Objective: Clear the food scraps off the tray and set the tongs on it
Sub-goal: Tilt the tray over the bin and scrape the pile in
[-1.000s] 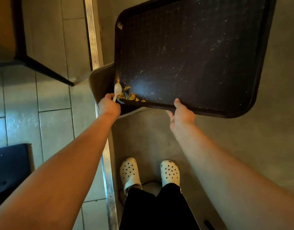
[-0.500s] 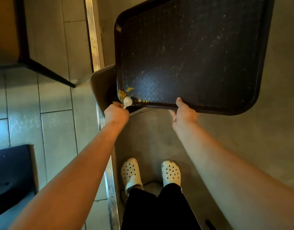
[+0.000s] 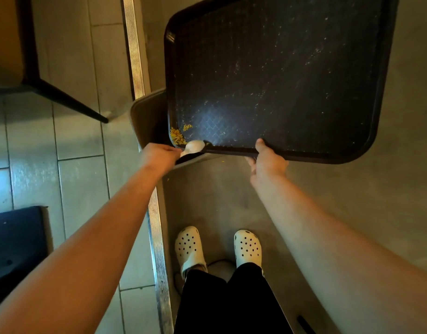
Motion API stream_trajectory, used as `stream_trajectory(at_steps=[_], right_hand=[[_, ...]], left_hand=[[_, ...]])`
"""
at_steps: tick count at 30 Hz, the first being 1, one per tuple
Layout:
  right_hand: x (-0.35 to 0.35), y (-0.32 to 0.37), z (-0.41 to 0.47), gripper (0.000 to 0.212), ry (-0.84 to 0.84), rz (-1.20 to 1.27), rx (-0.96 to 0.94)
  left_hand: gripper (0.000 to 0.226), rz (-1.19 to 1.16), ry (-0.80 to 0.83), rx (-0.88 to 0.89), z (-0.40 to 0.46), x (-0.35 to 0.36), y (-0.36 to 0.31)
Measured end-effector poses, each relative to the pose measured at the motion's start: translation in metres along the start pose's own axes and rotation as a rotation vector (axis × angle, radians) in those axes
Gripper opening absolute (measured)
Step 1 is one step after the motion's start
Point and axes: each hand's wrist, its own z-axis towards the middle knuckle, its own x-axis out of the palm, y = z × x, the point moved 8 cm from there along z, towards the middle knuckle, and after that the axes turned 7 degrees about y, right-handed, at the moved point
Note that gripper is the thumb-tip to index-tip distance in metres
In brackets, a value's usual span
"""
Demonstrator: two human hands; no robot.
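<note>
Since a moment earlier, the white rounded tool tip (image 3: 194,146) had slid down from among the yellow food scraps (image 3: 176,136) to the near-left corner of the wide dark-brown plastic tray (image 3: 352,154), and the crumbs had bunched tighter against the left rim. The left hand (image 3: 159,155) held that tool, its fingers curled round the handle; whether it was the tongs or a spoon I could not tell. The right hand (image 3: 268,162) gripped the tray's near rim, thumb on top and fingers underneath. The tray hung tilted over the floor, its near-left corner above a tan bin (image 3: 147,116) that stood just beside the metal floor strip (image 3: 134,44).

To my eye the tray would be stiff and light but broad enough to twist in one hand, so the rim was the place to hold it. Fine specks clung across the textured face, and those crumbs looked likely to stick rather than slide.
</note>
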Motion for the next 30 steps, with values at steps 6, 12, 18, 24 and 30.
stream_trajectory(at_steps=[6, 12, 18, 24, 30], right_hand=[[-0.003, -0.004, 0.001, 0.048, 0.001, -0.05, 0.015], [-0.002, -0.005, -0.001, 0.051, -0.004, -0.049, 0.011], [-0.004, -0.001, 0.002, 0.047, 0.013, -0.008, 0.014], [-0.002, -0.004, 0.001, 0.049, 0.03, 0.026, 0.025], [0.002, -0.006, 0.001, 0.05, 0.035, 0.078, 0.024]], left_hand=[[0.021, 0.101, -0.049, -0.026, 0.009, -0.017, 0.0], [0.019, 0.131, 0.076, 0.076, 0.01, 0.003, -0.021], [0.02, 0.3, -0.098, -0.108, 0.017, -0.028, 0.013], [0.028, -0.247, -0.126, 0.009, 0.011, -0.001, 0.007], [0.036, -0.082, -0.148, -0.038, -0.002, 0.02, 0.031]])
